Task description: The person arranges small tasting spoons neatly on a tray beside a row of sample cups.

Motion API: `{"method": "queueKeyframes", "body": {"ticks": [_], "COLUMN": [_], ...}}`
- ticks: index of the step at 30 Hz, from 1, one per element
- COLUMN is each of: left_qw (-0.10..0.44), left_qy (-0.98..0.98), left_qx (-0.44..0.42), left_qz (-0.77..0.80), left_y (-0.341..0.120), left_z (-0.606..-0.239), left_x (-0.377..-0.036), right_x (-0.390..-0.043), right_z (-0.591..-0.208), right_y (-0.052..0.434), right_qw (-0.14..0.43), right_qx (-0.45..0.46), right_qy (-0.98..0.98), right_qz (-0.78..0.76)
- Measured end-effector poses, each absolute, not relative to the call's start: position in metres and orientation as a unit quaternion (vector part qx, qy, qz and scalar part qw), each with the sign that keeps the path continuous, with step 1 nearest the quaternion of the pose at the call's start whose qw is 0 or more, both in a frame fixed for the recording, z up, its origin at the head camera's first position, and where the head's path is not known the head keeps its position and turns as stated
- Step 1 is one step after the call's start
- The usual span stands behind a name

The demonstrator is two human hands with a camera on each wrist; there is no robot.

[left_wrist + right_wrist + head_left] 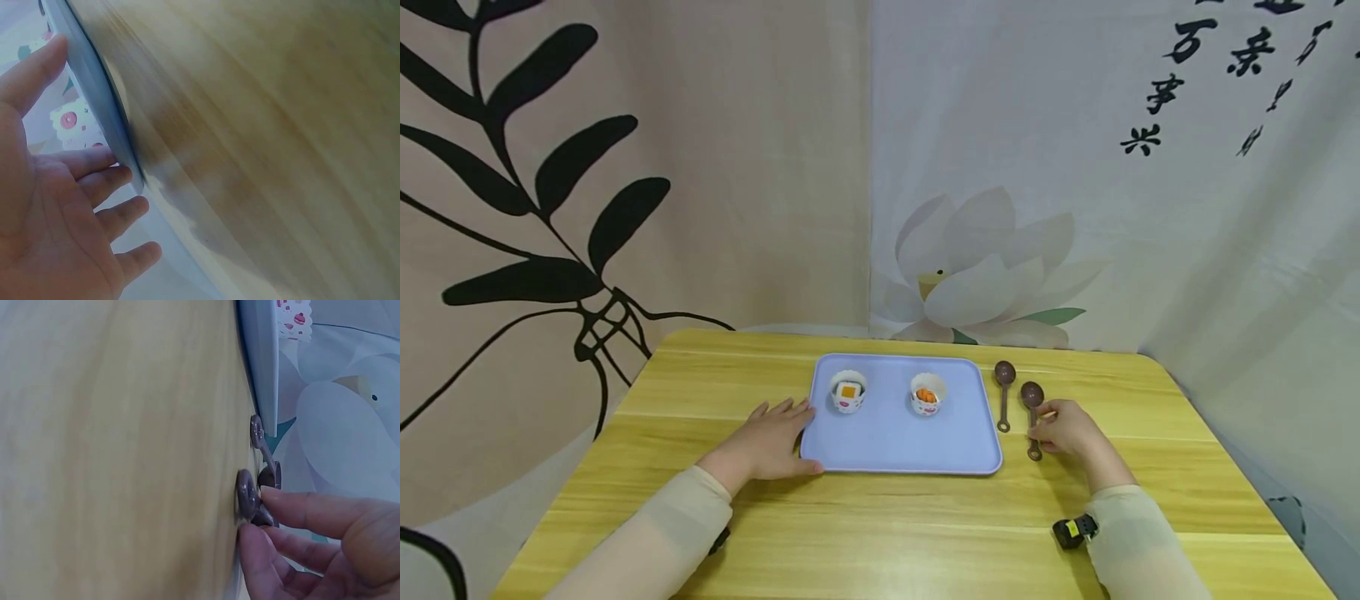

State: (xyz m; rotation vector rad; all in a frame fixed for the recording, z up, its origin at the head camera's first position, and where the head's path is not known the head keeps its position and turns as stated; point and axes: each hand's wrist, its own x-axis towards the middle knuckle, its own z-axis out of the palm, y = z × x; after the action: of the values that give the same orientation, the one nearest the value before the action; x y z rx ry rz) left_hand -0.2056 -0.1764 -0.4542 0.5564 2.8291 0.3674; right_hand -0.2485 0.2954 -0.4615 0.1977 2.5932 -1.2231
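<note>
A light blue tray (pixel 887 437) lies on the wooden table (pixel 925 517) and carries two small white cups. The left cup (pixel 848 392) holds an orange cube, the right cup (pixel 928 394) holds orange pieces. My left hand (pixel 775 442) rests flat against the tray's left front corner with straight fingers; the left wrist view shows the tray's rim (pixel 100 106) between thumb and fingers of that hand (pixel 56 206). Two brown spoons lie right of the tray. My right hand (pixel 1067 429) pinches the handle of the nearer spoon (pixel 1032 394), whose handle end (pixel 247 494) sits between thumb and forefinger (pixel 294 509).
The second brown spoon (pixel 1003 392) lies between the tray and the held one, close to the tray's edge (pixel 259 362). Printed cloth hangs behind and to both sides of the table. A small black and yellow device (pixel 1075 531) sits at my right wrist.
</note>
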Motion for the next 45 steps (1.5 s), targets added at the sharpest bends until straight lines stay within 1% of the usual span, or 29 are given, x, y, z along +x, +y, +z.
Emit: {"method": "queueKeyframes", "body": {"ticks": [10, 28, 37, 45], "left_qw": [0.12, 0.114, 0.114, 0.114], "left_qy": [0.968, 0.969, 0.969, 0.969], "left_qx": [0.185, 0.187, 0.187, 0.185], "left_qz": [0.12, 0.116, 0.115, 0.118], "left_y": [-0.176, -0.176, -0.176, -0.176], "left_z": [-0.453, -0.458, -0.456, -0.457], "left_x": [-0.205, -0.206, -0.205, -0.206], "right_x": [-0.253, -0.25, -0.248, -0.243], "right_z": [-0.465, -0.461, -0.459, -0.45], "right_y": [0.294, 0.295, 0.297, 0.301], "right_qw": [0.147, 0.145, 0.153, 0.145], "right_qx": [0.077, 0.067, 0.068, 0.06], "right_qy": [0.887, 0.905, 0.895, 0.889], "right_qz": [-0.431, -0.393, -0.414, -0.43]}}
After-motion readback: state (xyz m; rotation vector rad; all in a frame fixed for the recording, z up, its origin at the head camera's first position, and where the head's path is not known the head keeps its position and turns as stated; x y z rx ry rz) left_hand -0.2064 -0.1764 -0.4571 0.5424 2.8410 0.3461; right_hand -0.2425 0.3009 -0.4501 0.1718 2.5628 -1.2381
